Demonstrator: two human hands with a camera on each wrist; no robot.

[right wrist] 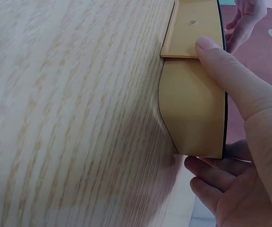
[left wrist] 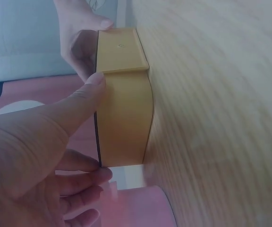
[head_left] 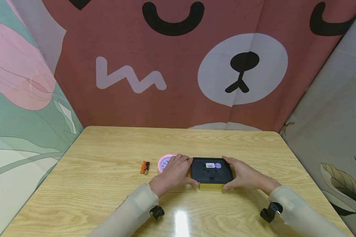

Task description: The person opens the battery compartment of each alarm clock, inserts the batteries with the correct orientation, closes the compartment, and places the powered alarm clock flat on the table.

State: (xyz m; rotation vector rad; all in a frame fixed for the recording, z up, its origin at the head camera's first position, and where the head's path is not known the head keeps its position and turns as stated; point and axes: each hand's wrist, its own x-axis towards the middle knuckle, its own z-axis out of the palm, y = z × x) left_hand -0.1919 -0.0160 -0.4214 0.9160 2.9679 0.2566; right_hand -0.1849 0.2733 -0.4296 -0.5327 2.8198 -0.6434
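Observation:
A yellow box-shaped device [head_left: 202, 170] lies on the table with its black panel [head_left: 222, 176] facing up. That panel carries a white barcode label, a round purple sticker and a small latched cover near its front edge. My left hand [head_left: 175, 171] grips the device's left end, thumb at the near side and fingers toward the far corner. At the opposite end, my right hand [head_left: 244, 172] holds it between thumb and fingers in the same way. In the right wrist view the yellow side wall [right wrist: 192, 104] shows a sloped lower edge close against the tabletop.
A round pink clock [head_left: 161, 166] sits just left of the device, partly hidden behind my left hand. Further left lie two small batteries, an orange one [head_left: 143, 167] and a black-and-copper one [head_left: 147, 168]. The wooden table [head_left: 106, 184] meets printed cloth hangings [head_left: 178, 108] behind it.

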